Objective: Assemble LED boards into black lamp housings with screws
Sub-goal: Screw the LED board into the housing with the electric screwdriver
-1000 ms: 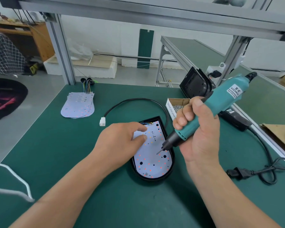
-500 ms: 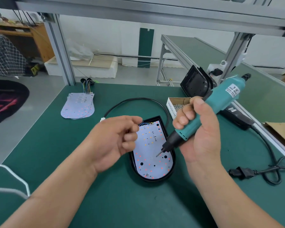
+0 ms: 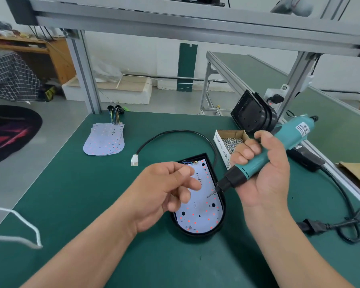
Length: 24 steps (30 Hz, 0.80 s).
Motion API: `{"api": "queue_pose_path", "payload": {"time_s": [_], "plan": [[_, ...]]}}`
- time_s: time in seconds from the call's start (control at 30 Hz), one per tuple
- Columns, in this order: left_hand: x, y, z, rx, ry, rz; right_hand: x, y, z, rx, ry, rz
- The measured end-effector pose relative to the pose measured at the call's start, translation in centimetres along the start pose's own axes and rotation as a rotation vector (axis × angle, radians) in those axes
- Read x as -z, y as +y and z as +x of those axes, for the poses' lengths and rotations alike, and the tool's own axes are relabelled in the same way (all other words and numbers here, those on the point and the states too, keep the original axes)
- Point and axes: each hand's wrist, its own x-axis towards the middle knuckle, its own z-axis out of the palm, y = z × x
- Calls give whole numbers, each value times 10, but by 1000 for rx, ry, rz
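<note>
A black lamp housing [image 3: 221, 225] lies on the green mat with a white LED board [image 3: 200, 217] dotted with red LEDs seated in it. My right hand [image 3: 264, 183] grips a teal electric screwdriver [image 3: 295, 129], held at a slant. Its bit tip hovers just over the board's right half. My left hand [image 3: 160, 194] floats above the board's left side, fingers loosely curled, thumb near the forefinger, with nothing visible in it. It hides part of the board.
A small cardboard box of screws [image 3: 231, 142] stands right behind the housing. The housing's black cable [image 3: 175, 133] loops back to a white connector [image 3: 134, 160]. Spare LED boards [image 3: 105, 140] are stacked far left, spare housings [image 3: 252, 115] lean far right, and a power cord [image 3: 330, 225] trails right.
My left hand lifted off the LED board, curled its fingers and now hovers above it. The screwdriver stayed over the board's right half.
</note>
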Motion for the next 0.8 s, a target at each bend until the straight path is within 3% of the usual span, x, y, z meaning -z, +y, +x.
{"api": "queue_pose_path", "payload": {"time_s": [0.47,0.8], "plan": [[-4,-6,-5,-24,-145,158,0,-8,4,33,27,68],[-12,-12,-5,-91,-226,306,-2,-7,1,49,-56,65]]}}
